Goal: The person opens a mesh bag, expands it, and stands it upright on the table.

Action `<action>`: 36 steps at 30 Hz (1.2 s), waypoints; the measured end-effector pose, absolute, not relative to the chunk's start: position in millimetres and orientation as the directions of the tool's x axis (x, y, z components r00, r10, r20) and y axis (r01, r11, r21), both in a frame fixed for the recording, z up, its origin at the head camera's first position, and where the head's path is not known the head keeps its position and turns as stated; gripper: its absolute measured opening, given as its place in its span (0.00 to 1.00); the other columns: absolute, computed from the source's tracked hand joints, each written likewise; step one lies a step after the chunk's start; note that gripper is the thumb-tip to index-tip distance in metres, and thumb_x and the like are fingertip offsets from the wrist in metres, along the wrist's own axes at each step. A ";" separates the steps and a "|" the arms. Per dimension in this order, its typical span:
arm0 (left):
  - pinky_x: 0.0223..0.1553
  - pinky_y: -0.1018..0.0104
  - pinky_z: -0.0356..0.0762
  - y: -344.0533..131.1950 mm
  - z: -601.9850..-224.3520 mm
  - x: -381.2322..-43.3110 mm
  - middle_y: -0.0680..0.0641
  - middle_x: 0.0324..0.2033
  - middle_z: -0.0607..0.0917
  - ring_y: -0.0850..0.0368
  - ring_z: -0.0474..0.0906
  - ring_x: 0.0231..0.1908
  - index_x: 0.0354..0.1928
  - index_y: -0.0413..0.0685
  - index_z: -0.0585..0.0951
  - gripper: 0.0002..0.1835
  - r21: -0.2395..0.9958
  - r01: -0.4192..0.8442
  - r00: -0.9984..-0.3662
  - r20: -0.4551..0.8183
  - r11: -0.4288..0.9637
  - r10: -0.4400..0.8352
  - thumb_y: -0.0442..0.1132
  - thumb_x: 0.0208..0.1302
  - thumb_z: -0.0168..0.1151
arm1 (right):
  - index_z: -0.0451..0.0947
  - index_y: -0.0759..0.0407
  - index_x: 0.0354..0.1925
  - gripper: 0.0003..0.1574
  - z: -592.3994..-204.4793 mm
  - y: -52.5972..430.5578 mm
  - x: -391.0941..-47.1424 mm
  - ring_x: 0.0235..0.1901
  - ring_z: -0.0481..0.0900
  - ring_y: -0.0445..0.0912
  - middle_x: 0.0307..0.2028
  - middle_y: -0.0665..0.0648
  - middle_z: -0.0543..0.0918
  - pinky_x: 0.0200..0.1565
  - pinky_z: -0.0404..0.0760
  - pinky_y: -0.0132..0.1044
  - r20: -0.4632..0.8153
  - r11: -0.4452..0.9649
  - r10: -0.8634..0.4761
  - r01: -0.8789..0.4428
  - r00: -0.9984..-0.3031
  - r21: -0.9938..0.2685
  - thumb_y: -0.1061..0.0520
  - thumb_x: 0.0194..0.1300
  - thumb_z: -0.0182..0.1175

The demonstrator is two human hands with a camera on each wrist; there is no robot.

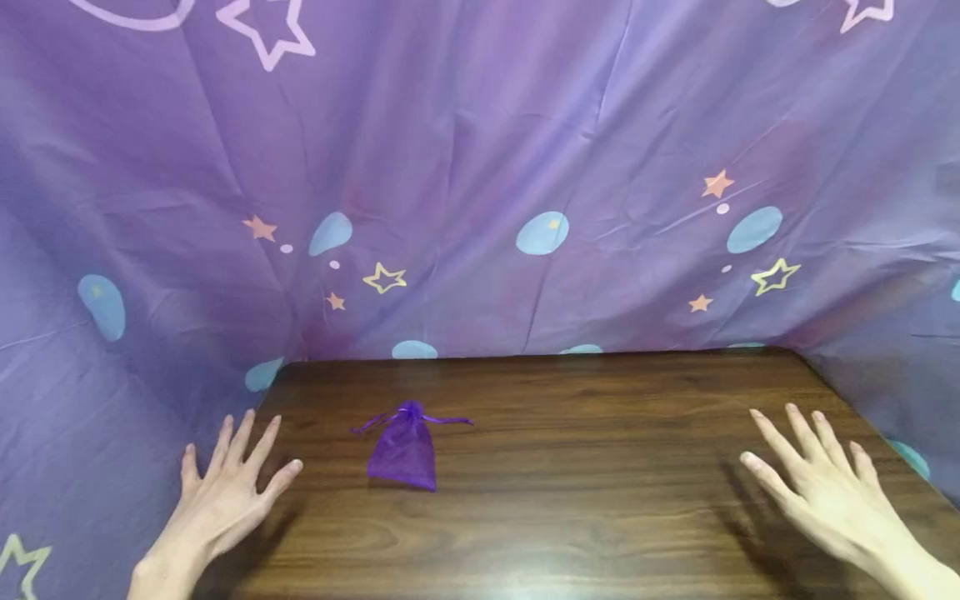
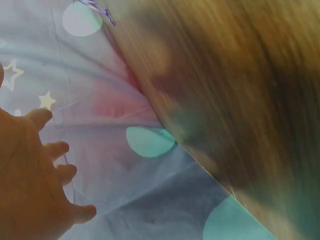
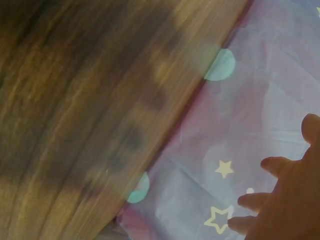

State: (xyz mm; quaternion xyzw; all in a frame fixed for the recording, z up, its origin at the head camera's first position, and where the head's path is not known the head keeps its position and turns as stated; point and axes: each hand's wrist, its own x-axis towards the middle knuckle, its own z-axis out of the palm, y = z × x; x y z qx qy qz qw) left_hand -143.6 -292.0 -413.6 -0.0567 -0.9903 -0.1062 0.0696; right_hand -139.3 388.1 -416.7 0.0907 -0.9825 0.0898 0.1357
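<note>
A small purple drawstring pouch of sheer fabric lies on the wooden table, left of the middle in the head view. Its neck is gathered, and two ribbon ends spread out to either side. To the left of the pouch is my left hand, fingers spread and straight, holding nothing. My right hand is over the table's right side, also spread and without anything in it. In the left wrist view only a ribbon of the pouch shows at the top edge. The right wrist view shows my right hand but no pouch.
The dark brown wooden table reaches back to a purple curtain printed with stars and blue ovals. The curtain also closes off the left and right sides. Shadows of both hands fall on the tabletop.
</note>
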 end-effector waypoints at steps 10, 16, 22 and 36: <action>0.61 0.26 0.23 -284.9 -411.4 -149.7 0.34 0.74 0.45 0.36 0.31 0.73 0.77 0.52 0.49 0.40 0.232 0.158 -0.979 0.162 0.960 0.122 0.65 0.72 0.41 | 0.42 0.45 0.78 0.40 -403.9 378.6 -145.9 0.73 0.28 0.64 0.74 0.71 0.41 0.61 0.25 0.72 0.305 0.930 -0.180 -0.263 -0.935 -0.257 0.46 0.76 0.47; 0.61 0.24 0.32 -280.9 -410.9 -149.0 0.33 0.74 0.48 0.35 0.35 0.73 0.77 0.51 0.53 0.39 0.277 0.171 -0.979 0.155 0.946 0.131 0.64 0.73 0.41 | 0.45 0.48 0.77 0.40 -403.4 372.0 -149.6 0.72 0.30 0.66 0.72 0.75 0.46 0.60 0.31 0.75 0.331 0.913 -0.193 -0.293 -0.924 -0.285 0.48 0.75 0.49; 0.60 0.25 0.38 -276.5 -413.8 -145.7 0.33 0.73 0.51 0.35 0.38 0.73 0.76 0.51 0.56 0.37 0.301 0.172 -0.978 0.164 0.938 0.127 0.63 0.73 0.42 | 0.47 0.49 0.77 0.41 -402.5 360.9 -155.4 0.72 0.35 0.69 0.72 0.76 0.48 0.56 0.38 0.79 0.339 0.890 -0.214 -0.326 -0.916 -0.319 0.48 0.74 0.53; 0.60 0.27 0.47 -265.3 -411.4 -148.9 0.34 0.72 0.55 0.33 0.45 0.72 0.73 0.48 0.62 0.35 0.330 0.224 -0.967 0.192 0.917 0.167 0.61 0.73 0.45 | 0.45 0.48 0.77 0.47 -398.7 321.1 -166.0 0.68 0.47 0.75 0.73 0.73 0.46 0.54 0.51 0.78 0.365 0.803 -0.265 -0.414 -0.892 -0.428 0.51 0.70 0.59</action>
